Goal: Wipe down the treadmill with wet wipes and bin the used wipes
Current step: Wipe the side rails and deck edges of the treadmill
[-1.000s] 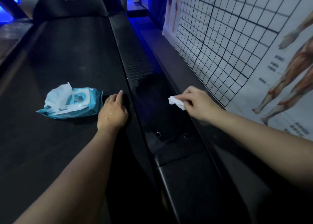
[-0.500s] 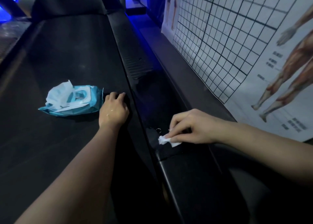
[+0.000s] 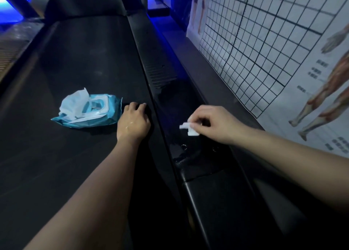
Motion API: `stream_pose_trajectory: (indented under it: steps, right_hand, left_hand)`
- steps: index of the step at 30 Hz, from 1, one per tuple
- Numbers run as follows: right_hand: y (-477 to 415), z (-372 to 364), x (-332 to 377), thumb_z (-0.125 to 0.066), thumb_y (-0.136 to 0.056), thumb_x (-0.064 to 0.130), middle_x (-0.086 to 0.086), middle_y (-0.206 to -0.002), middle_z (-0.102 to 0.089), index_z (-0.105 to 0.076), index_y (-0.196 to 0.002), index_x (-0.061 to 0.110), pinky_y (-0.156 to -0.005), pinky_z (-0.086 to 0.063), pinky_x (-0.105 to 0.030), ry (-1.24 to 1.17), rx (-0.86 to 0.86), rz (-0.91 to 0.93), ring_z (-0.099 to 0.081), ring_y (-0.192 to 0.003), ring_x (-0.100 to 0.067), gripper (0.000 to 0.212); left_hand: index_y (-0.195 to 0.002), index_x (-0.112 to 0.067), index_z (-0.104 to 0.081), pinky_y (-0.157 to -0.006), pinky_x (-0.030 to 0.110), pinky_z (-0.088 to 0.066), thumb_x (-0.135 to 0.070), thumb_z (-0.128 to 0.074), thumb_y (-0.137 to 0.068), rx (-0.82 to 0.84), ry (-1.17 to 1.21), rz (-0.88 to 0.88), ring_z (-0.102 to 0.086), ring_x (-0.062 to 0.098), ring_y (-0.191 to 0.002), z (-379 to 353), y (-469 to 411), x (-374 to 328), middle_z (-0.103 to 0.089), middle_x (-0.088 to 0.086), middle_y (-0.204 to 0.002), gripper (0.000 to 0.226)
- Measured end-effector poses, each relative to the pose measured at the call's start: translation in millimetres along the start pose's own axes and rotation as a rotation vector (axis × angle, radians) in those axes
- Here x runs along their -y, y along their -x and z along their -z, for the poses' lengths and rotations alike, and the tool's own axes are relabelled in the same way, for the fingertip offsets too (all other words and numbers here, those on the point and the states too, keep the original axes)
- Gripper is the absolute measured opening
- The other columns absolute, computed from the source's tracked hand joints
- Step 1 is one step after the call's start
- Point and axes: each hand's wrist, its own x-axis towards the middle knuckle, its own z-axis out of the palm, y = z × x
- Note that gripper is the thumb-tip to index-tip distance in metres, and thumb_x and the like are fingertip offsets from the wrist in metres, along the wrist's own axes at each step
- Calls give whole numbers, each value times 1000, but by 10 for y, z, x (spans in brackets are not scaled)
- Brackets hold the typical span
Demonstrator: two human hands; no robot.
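A black treadmill fills the view, its belt [image 3: 81, 64] on the left and its right side rail [image 3: 181, 106] running up the middle. My right hand [image 3: 217, 124] pinches a small folded white wet wipe [image 3: 189, 129] against the rail, just ahead of two small round holes. The rail looks wet and glossy around it. My left hand [image 3: 134, 122] rests on the belt at its right edge, fingers curled down, holding nothing. A blue pack of wet wipes [image 3: 90, 111] lies on the belt just left of that hand, lid open, with a white wipe sticking out.
An anatomy poster with a black grid [image 3: 264, 47] covers the wall on the right, close beside the rail. The treadmill's motor hood [image 3: 85, 2] rises at the far end. Blue light glows at the top left and behind the hood. No bin is in view.
My right hand drew the wipe toward me along the rail, then pushed it forward again. My left hand and the pack have stayed put.
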Motion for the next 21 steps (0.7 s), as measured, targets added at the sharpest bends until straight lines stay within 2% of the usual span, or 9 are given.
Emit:
stream_pose_trajectory:
  steps: [2, 8, 10, 12, 14, 18, 19, 21]
  right_hand:
    - [42, -165, 52, -77, -88, 25, 11, -100, -74, -80, -94, 20, -85, -51, -30, 30, 31, 94, -62, -88, -6, 8]
    - [98, -275, 267, -83, -81, 27, 20, -93, -75, -82, -88, 28, -81, -53, -24, -88, 175, 205, -63, -89, -2, 7]
    - [118, -187, 310, -82, -82, 25, 18, -90, -76, -82, -86, 27, -83, -54, -23, -139, 284, 134, -66, -89, 0, 5]
    - [116, -32, 317, -81, -83, 21, 11, -87, -77, -82, -84, 21, -83, -55, -23, -248, 393, -27, -69, -84, 0, 1]
    - [78, 101, 264, -80, -85, 16, 6, -82, -77, -80, -83, 16, -76, -52, -20, -361, 320, -136, -67, -76, 0, 2]
    - [-3, 135, 77, -76, -85, 21, 10, -80, -75, -77, -80, 23, -75, -49, -22, -302, -101, -273, -66, -73, 0, 5]
    - [-6, 98, 66, -77, -85, 24, 13, -80, -75, -77, -82, 24, -75, -49, -20, -248, -142, -253, -67, -75, 3, 4]
    - [11, -6, 91, -78, -85, 28, 16, -82, -74, -78, -84, 27, -75, -49, -18, -155, -71, -125, -66, -80, 5, 1]
  left_hand:
    - [-151, -14, -55, -100, 51, -47, -17, -48, -103, -6, 2, -3, -45, 37, -135, -9, -1, 2, -53, 15, -146, 49]
    - [-152, -16, -54, -99, 50, -48, -17, -51, -102, 6, 9, 7, -43, 34, -138, 8, 11, -16, -52, 13, -147, 51]
    - [-153, -15, -53, -99, 50, -48, -17, -50, -102, 9, 6, 6, -43, 34, -138, 11, 13, -14, -51, 12, -148, 51]
    - [-153, -15, -53, -100, 50, -48, -17, -50, -102, 7, 6, 4, -43, 34, -139, 7, 12, -12, -52, 12, -148, 51]
    - [-153, -15, -53, -99, 50, -48, -17, -50, -102, 8, 6, 7, -43, 34, -139, -2, 6, -7, -52, 12, -148, 51]
    - [-153, -16, -53, -100, 50, -49, -19, -49, -103, 10, 2, 8, -43, 33, -139, -4, -5, 1, -51, 11, -149, 51]
    - [-152, -16, -53, -100, 50, -49, -19, -49, -103, 8, 2, 7, -43, 33, -138, -5, -7, 1, -51, 11, -148, 50]
    - [-151, -15, -54, -99, 50, -50, -18, -49, -102, -4, 3, 1, -44, 34, -137, -10, -9, 5, -53, 12, -147, 49]
